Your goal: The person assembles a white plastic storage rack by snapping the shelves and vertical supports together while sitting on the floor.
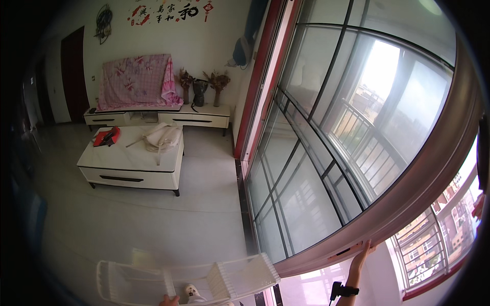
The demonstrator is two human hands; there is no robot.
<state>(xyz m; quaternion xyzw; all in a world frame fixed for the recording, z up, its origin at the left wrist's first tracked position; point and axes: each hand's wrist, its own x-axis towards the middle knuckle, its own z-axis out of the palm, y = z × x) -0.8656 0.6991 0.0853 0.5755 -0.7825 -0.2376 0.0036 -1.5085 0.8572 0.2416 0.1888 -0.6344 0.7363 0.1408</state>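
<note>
White, half-clear plastic makes up the rack [222, 279] at the lower edge of the view, low in front of the person, over the pale floor [209, 224]. The left hand [169, 300] has its fingers closed on the near side of this rack, by a ribbed post — probably because the edge there is thin enough for one hand to carry. How firm this grip is, I cannot tell.

The right hand [365, 250] is raised to the broad frame [393, 217] of the glass door [316, 173], just beside a dark, slot-like handle [348, 250]. The fingers touch the frame, perhaps because its edge gives them a good place to push or pull; whether they hook around it or only press, I cannot tell. A black band [349, 291] is on this wrist.

As for materials, the rack has thin side panels and posts with many small ridges. The door frame is smooth and brownish pink, bent by the lens, and dark straight bars divide the glass. Farther away, a soft cream bag [162, 137] lies wrinkled on the white, box-shaped coffee table [102, 159], and a pink flowered cloth [135, 81] hangs in folds — likely as a dust cover.
</note>
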